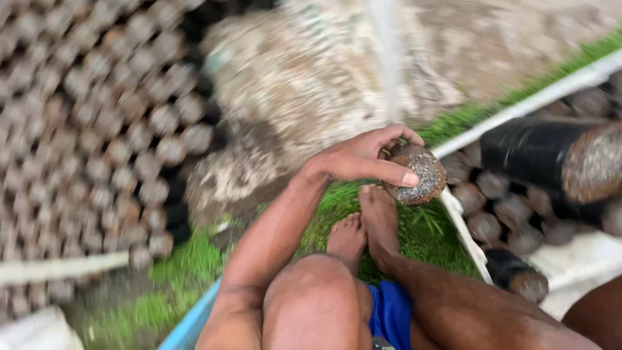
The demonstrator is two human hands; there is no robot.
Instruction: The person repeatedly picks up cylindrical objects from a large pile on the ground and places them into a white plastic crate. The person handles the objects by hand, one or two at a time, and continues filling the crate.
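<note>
The left hand (363, 159) has its fingers wrapped around a small round black bag packed with brown soil (418, 175), above the grass by the feet. It looks heavy, soft and crumbly; hold its sides. The right hand is hidden.

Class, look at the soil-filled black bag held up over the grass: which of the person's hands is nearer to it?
Left. The left hand grips the soil-filled bag, thumb across its soil top. The right hand is not in view.
</note>
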